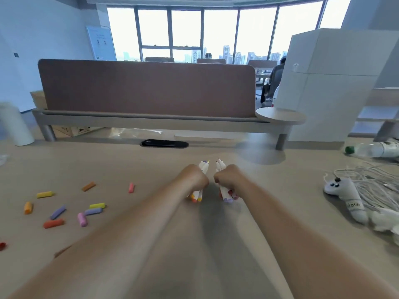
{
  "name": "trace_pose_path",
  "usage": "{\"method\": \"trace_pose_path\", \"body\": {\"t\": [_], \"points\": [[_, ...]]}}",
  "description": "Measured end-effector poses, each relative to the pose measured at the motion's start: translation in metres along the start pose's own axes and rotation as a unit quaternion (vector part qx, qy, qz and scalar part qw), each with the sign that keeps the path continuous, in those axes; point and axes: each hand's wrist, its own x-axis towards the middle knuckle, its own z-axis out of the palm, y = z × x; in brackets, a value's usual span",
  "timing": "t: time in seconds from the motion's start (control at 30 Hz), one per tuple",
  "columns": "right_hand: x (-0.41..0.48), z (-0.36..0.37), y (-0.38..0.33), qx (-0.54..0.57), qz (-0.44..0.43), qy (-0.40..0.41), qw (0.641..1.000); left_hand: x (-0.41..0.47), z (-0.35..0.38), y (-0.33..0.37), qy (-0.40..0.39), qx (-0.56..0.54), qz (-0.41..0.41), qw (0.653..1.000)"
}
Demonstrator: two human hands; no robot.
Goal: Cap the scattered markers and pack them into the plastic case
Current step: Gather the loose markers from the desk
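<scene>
Fingers of left hand (pixel 194 178) and right hand (pixel 230 178) clench markers (pixel 204 165) at cap-strewn office desk (pixel 129 162).

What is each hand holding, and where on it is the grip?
The left hand grips one marker bundle, the right hand a second marker bundle, each fist wrapped round the middle of the barrels, both ends sticking out.

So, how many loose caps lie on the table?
9, all at left: yellow, brown, pink, orange, purple, second yellow, second purple, second pink, red. Two blurred bits nearer may be more.
</scene>
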Motion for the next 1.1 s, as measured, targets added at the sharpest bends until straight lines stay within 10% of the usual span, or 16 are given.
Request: {"method": "trace_pose_path", "body": {"t": [0.63,1.1], "points": [[0.002,-0.005,-0.006,-0.091,0.003,0.049,0.995,0.009,0.005,0.004,-0.038,-0.061,-0.04,0.997],[-0.004,-0.005,0.007,-0.162,-0.003,0.043,0.986,0.008,0.012,-0.005,0.02,0.092,0.049,0.994]]}}
